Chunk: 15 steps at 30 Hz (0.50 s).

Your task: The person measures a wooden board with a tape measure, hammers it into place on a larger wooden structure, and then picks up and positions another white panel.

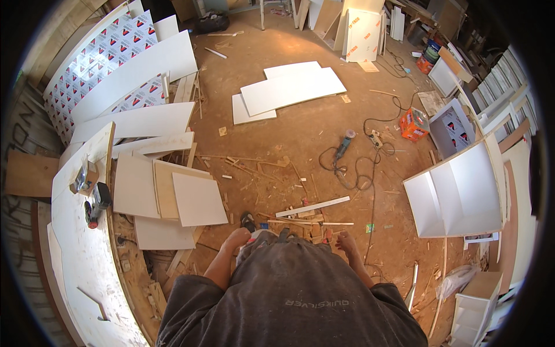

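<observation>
My left hand (237, 236) hangs beside my waist with its fingers curled, close to the grey cloth of my trousers (263, 236). On the other side, my right hand (347, 242) is lowered with its fingers bent inward. The insides of both hands are hidden, so anything in them does not show. Ahead of my feet, a long white strip (313, 206) lies across thin wood offcuts (306, 218). Farther off on the floor is a teal angle grinder (345, 146) with a dark cord. To my left, several white panels (199, 199) rest in a stack.
A white workbench (87, 266) at left carries a cordless drill (99, 202). White boards (292, 89) lie on the brown floor (277, 139) ahead. At right stand an orange box (414, 124) and a white cabinet (459, 194); cords and wood scraps litter the floor.
</observation>
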Available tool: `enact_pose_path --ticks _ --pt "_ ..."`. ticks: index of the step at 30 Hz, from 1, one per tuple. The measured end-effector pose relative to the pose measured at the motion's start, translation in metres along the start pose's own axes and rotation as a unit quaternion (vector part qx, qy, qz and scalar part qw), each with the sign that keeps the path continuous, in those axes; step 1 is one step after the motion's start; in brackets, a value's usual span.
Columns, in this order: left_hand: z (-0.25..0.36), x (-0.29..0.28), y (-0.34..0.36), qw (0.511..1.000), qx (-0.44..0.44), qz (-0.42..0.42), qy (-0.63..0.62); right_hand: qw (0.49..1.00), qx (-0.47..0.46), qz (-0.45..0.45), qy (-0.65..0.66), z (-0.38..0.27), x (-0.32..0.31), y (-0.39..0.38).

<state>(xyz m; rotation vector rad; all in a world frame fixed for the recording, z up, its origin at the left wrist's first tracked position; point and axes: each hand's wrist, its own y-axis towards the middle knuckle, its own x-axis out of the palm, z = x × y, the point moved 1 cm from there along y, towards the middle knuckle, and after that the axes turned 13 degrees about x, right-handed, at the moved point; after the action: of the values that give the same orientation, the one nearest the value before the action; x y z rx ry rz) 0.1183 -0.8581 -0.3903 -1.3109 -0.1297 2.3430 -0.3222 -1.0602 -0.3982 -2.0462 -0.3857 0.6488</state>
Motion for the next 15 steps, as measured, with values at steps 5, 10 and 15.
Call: enact_pose_path --ticks 5,10,15 --pt "0.016 -0.01 0.012 0.996 -0.067 -0.011 -0.066 1.0 0.014 0.011 0.009 0.016 -0.007 0.007" --pt "0.023 -0.015 0.002 0.997 -0.06 0.003 -0.042 1.0 0.01 -0.002 0.013 0.006 0.0 -0.008" --pt "0.03 -0.024 0.007 0.992 -0.087 0.007 -0.088 0.999 0.003 0.015 0.03 0.012 -0.003 -0.004"
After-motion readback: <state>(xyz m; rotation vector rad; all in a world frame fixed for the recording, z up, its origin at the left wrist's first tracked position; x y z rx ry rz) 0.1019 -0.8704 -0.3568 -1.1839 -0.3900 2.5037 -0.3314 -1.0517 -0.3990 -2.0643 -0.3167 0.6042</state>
